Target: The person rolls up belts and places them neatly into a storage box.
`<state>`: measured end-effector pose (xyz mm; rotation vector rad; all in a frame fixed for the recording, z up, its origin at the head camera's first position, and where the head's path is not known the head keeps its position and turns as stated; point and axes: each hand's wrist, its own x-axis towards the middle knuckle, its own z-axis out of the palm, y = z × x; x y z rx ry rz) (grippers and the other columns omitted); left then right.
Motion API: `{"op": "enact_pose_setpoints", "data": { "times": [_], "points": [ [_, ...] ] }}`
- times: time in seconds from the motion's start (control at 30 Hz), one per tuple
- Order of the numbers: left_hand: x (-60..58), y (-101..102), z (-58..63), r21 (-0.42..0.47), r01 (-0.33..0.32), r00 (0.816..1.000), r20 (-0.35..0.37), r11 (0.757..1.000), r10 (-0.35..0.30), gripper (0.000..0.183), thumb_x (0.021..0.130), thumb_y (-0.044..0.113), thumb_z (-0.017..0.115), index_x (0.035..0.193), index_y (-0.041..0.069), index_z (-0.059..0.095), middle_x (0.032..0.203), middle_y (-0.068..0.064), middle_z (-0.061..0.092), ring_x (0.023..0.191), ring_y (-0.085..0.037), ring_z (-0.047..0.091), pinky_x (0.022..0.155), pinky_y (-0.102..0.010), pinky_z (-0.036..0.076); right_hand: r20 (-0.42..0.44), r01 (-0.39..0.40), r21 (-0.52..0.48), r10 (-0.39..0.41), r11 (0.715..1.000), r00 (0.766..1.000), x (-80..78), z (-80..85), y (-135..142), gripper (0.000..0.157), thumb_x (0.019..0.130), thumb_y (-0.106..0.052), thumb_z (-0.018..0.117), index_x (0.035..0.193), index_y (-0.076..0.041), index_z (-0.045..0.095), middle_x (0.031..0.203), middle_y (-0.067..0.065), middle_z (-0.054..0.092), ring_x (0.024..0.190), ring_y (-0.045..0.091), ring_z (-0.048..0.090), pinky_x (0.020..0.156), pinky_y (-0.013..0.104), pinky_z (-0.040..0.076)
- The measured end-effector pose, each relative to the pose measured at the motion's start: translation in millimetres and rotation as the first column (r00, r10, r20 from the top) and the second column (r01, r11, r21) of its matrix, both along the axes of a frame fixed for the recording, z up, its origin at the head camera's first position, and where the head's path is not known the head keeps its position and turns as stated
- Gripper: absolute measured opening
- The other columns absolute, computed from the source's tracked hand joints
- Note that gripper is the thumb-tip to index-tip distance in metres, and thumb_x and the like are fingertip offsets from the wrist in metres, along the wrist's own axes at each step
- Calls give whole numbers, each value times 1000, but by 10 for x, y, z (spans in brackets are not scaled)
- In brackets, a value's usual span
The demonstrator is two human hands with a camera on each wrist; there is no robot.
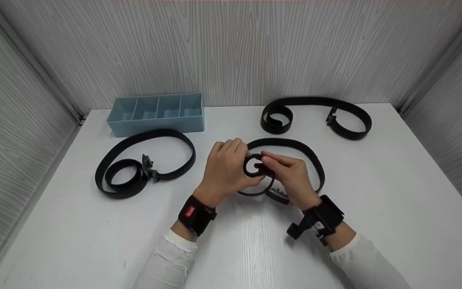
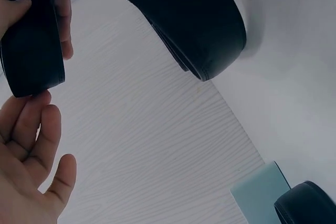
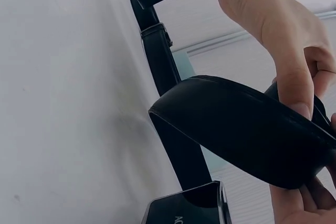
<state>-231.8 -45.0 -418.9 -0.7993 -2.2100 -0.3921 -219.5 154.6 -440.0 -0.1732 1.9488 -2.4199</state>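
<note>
Both hands work on a black belt (image 1: pixel 273 141) in the middle of the white table. My left hand (image 1: pixel 226 166) holds its small rolled coil (image 2: pixel 34 51) between fingers and thumb. From the other side, my right hand (image 1: pixel 291 176) pinches the strap at the coil with thumb and fingertips. In the right wrist view the thumb presses on the strap loop (image 3: pixel 236 124), with fingers of the left hand below it. The rest of the strap loops out behind the hands, its buckle (image 3: pixel 184 208) low near the right wrist.
A partly coiled black belt (image 1: pixel 124 188) with a metal buckle lies on the left. Another black belt (image 1: pixel 311 101), coiled at one end, lies at the back right. A light-blue divided box (image 1: pixel 159 126) stands at the back left, near the wood-grain wall (image 1: pixel 231 48).
</note>
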Motion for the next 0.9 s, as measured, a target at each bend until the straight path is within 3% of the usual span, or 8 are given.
{"op": "enact_pose_setpoints", "data": {
  "times": [0.13,0.23,0.43,0.6,0.7,0.9],
  "points": [
    [12,0,-1,-12,17,999,48,1000,-16,65,65,58,92,91,10,57,84,-1,54,77,-20,57,76,-38,48,12,-1,21,1,1000,1000,-11,3,26,35,94,-15,79,124,2,73,116,15,76,100,24,76,89,38,60],
    [26,-7,6,-12,59,990,126,998,-57,66,68,58,92,98,9,60,90,-1,55,83,-20,57,77,-37,48,30,-8,24,8,1000,1000,-29,-2,53,38,94,-15,79,124,5,71,114,14,77,97,23,77,88,39,60],
    [15,-38,26,14,197,941,279,980,-193,67,72,46,94,118,8,63,113,-2,61,102,-19,60,86,-35,51,37,-57,69,54,996,998,-81,21,161,39,94,-17,79,124,5,72,113,13,77,96,22,76,89,38,60],
    [19,-32,39,20,269,913,313,963,-262,61,73,35,94,122,10,67,120,-1,63,108,-18,62,88,-34,52,23,-147,135,145,980,989,-112,54,256,33,93,-18,80,119,1,76,115,16,76,98,26,76,89,40,60],
    [32,-17,37,0,269,918,304,963,-256,59,73,37,94,120,12,68,118,0,64,106,-17,63,86,-33,52,36,-174,164,171,971,985,-116,66,264,31,92,-20,81,115,1,76,113,16,76,96,27,76,89,41,60],
    [43,15,20,-34,184,960,220,982,-172,58,71,44,93,112,12,67,105,1,63,97,-16,62,80,-33,49,68,-132,154,123,979,990,-112,66,196,26,92,-20,82,104,0,71,105,14,75,94,23,76,88,39,60]
  ]
}}
